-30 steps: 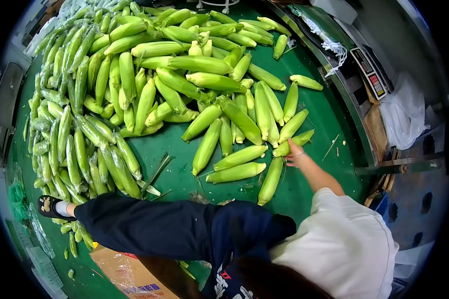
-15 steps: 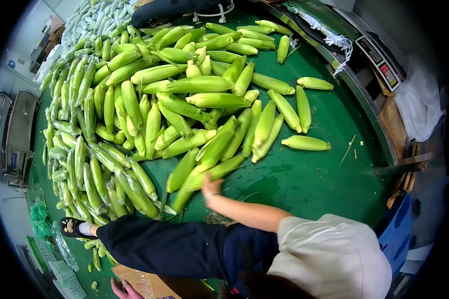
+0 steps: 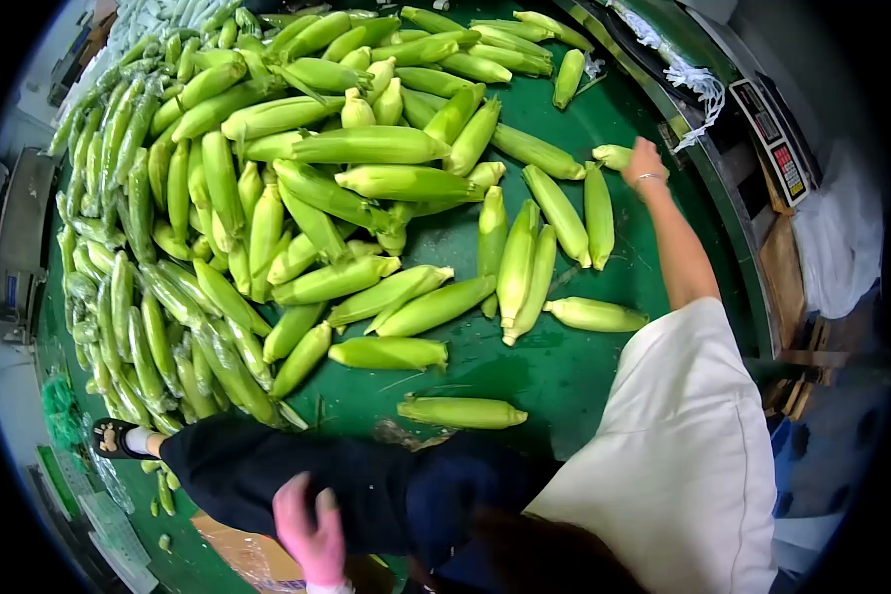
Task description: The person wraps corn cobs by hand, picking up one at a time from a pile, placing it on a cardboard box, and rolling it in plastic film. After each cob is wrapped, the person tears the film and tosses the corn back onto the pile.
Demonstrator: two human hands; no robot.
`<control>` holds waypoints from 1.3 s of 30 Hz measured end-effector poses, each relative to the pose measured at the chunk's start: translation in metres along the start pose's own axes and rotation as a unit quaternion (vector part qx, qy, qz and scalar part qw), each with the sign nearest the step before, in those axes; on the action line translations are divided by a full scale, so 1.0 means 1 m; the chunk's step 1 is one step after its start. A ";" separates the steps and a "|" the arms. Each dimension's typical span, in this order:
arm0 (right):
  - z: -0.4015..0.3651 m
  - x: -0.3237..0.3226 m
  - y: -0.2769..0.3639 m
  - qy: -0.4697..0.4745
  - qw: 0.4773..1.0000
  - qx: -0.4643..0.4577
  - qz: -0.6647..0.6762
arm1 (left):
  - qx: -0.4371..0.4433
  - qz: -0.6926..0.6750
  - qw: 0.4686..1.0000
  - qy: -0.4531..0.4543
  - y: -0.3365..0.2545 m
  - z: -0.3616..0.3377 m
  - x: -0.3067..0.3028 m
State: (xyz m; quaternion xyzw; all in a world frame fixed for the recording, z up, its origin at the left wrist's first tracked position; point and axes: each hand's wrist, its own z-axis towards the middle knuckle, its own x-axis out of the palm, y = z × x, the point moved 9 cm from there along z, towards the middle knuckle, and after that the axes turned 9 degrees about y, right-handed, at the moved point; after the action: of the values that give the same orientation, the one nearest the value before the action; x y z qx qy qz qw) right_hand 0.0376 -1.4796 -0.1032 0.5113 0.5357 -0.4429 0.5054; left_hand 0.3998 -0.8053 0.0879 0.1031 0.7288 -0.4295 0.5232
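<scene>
My right hand (image 3: 645, 161) reaches far out to the right, its fingers closed around one end of an ear of corn (image 3: 612, 155) that lies on the green floor (image 3: 663, 247). Low in the view, my left hand (image 3: 309, 532) hangs near my dark trousers with fingers apart and nothing in them; it is slightly blurred. A big heap of husked-green corn (image 3: 376, 145) fills the middle. Several loose ears lie at its right edge, and a single ear (image 3: 462, 412) rests close to my leg.
Plastic-wrapped ears (image 3: 153, 342) are piled at the left, beside my outstretched foot (image 3: 119, 439). A cardboard box (image 3: 243, 550) stands at the lower left. Along the right runs a metal-edged bench with a digital scale (image 3: 770, 141) and white plastic bags (image 3: 838, 243).
My right hand has left the ears at the heap's near edge and swung up and right to a far ear. Those near ears have shifted. My left hand has risen further into view.
</scene>
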 end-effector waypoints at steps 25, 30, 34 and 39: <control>-0.128 0.128 -0.036 0.211 0.704 0.011 0.678 | 0.120 0.340 0.874 0.325 -0.053 0.046 0.327; -0.157 0.124 0.036 0.307 0.723 -0.087 0.613 | 0.000 0.343 0.928 0.142 -0.016 0.110 0.204; -0.215 0.127 0.124 0.341 0.661 -0.127 0.656 | -0.110 0.202 0.968 -0.097 0.057 0.102 0.096; -0.274 0.129 0.221 0.411 0.606 -0.076 0.677 | -0.096 -0.127 0.901 -0.404 0.046 -0.012 -0.105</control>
State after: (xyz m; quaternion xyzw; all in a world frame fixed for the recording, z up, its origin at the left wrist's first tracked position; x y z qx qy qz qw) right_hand 0.2381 -1.1759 -0.1955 0.8162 0.2197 0.3242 0.4248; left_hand 0.4645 -0.7373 0.1541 -0.2234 0.5000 -0.4246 0.7210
